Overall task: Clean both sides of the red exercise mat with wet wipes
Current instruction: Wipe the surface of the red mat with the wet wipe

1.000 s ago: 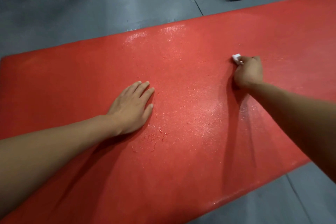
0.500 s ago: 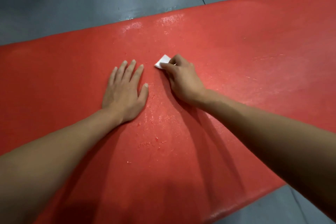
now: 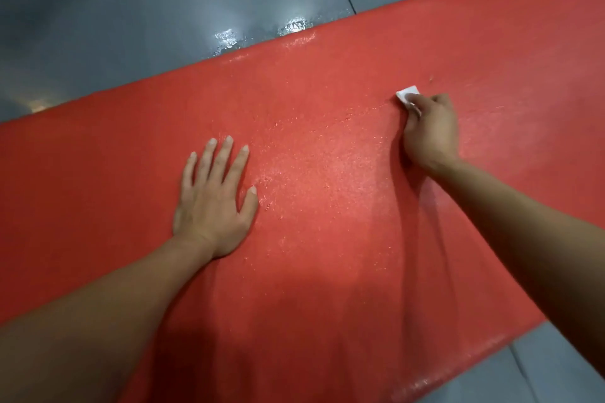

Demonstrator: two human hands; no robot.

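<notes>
On gray floor [image 3: 131,26]: red exercise mat [image 3: 327,239], long axis left-right. Right hand [image 3: 429,127] far side, fingers curled, pinching folded wet wipe [image 3: 407,94], pressed to mat. Left hand [image 3: 212,199] flat, fingers spread, bracing nearer middle. Dry-looking stretch lies rightward of wipe.

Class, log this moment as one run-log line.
left hand flat on red mat | right hand grips wet wipe, pressing it on mat | stage: wiping

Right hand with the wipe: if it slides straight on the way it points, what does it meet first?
Nothing on the red mat blocks the right hand or its wet wipe; it probably meets the mat's far edge, then grey floor.
</notes>
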